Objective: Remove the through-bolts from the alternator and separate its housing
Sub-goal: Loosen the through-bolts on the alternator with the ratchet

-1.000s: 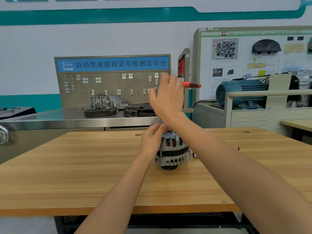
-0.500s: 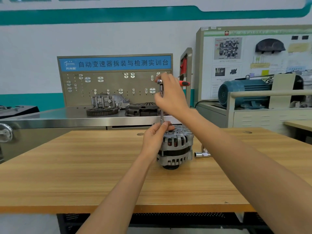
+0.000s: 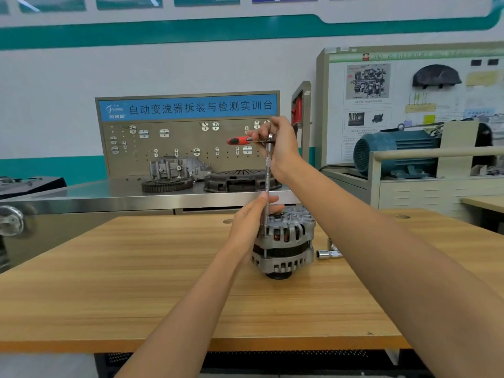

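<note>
Ribbed grey cast-metal alternator (image 3: pixel 285 241), frame ctr, axis vertical, pulley down. R hand (image 3: pixel 281 148) grips red-handled ratchet (image 3: pixel 252 139); L hand (image 3: pixel 252 216) pinches knurled steel extension bar (image 3: pixel 267 175), upright.

The alternator (image 3: pixel 283 242) stood pulley-down near the middle of the wooden surface (image 3: pixel 136 282), toward its far edge. The left hand (image 3: pixel 252 222) pinched the lower part of an upright extension bar (image 3: pixel 266 184) at the housing's top rim. The right hand (image 3: pixel 278 144) gripped the ratchet (image 3: pixel 246 139) at its head, its red handle pointing left. Two sockets (image 3: pixel 328 252) lay just right of the alternator.
</note>
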